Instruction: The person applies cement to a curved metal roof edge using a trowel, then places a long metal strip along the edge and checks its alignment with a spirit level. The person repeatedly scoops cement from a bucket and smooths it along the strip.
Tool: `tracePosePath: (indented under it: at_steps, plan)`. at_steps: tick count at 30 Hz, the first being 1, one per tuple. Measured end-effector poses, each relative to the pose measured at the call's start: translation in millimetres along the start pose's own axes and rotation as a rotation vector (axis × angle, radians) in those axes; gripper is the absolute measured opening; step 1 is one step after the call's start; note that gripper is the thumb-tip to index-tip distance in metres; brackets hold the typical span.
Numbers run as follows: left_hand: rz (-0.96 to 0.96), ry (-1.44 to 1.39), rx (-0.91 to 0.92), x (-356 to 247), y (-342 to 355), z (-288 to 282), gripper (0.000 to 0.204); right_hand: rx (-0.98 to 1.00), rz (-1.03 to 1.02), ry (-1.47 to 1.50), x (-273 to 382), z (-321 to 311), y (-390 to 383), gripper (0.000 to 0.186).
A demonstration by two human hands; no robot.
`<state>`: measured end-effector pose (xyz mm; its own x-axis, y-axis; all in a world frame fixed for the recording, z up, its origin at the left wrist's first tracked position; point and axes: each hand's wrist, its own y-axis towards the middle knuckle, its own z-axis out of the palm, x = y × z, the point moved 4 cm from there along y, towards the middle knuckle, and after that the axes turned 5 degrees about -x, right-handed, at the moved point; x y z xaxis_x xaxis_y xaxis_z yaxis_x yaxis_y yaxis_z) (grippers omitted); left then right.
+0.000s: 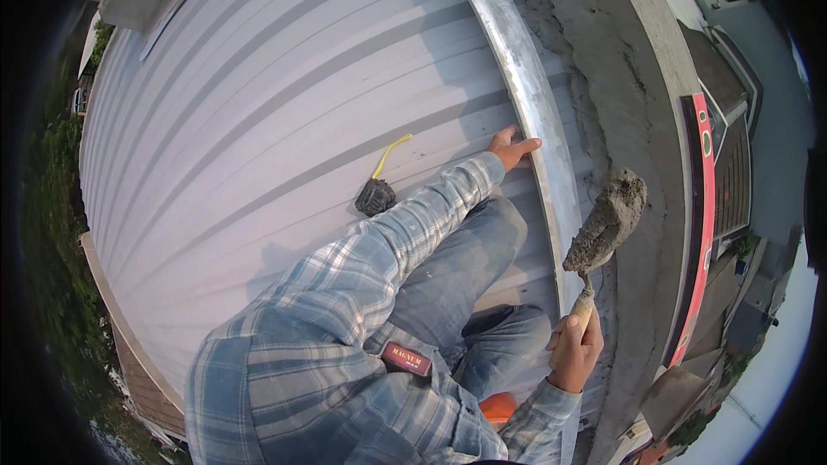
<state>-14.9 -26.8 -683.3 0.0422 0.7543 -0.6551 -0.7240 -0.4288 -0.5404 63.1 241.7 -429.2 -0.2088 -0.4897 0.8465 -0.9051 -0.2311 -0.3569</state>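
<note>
My right hand [576, 351] is wrapped round the wooden handle of a trowel [585, 297]. Grey wet mortar [613, 217] is heaped on its blade and hides most of it. My left hand [514, 148] grips the near edge of a long, shiny metal strip [538, 103], thumb on top and fingers mostly hidden underneath. The strip runs lengthwise beside a ledge coated in grey mortar [603, 43], whose inner edge is rough and uneven. The loaded trowel is over the gap between strip and ledge, apart from my left hand.
A black tape measure [376, 196] with its yellow tape partly out lies on the ribbed metal roof [258, 103] to the left. A red spirit level [702, 207] rests along the ledge's outer side. Beyond it are neighbouring roofs [732, 172] lower down. Something orange [498, 407] shows by my leg.
</note>
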Motion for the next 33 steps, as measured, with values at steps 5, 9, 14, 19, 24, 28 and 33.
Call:
tracePosePath:
  at_steps: [5, 9, 14, 19, 24, 28, 33]
  plan:
    - [0.029, -0.12, 0.073, 2.8, -0.1, 0.2, 0.082, 0.159, -0.017, -0.028, 25.9, 38.4, 18.0, 0.053]
    - [0.069, -0.406, 0.192, 22.7, 20.4, -1.3, 0.074, 0.318, 0.027, -0.054, 40.0, 88.7, 38.4, 0.052]
    - [0.125, -0.232, 0.28, 12.4, 0.7, 8.6, 0.073, 0.571, 0.048, -0.036, 45.2, 163.4, 78.1, 0.048]
    - [0.0, -0.522, 0.141, 58.9, 10.2, -15.1, 0.057, 0.742, 0.197, 0.014, 63.4, 229.4, 131.7, 0.037]
    - [-0.022, -0.45, 0.173, 53.3, -1.1, -3.5, 0.056, 0.596, 0.436, 0.263, 77.4, 300.0, 222.2, 0.032]
    - [-0.001, -0.418, 0.139, 58.9, -13.8, -18.1, 0.056, 0.742, 0.31, 0.22, 66.3, 294.1, 193.7, 0.034]
    - [0.043, -0.34, 0.149, 34.5, -1.9, -7.9, 0.056, 0.681, 0.168, -0.148, 39.2, 281.5, 172.7, 0.033]
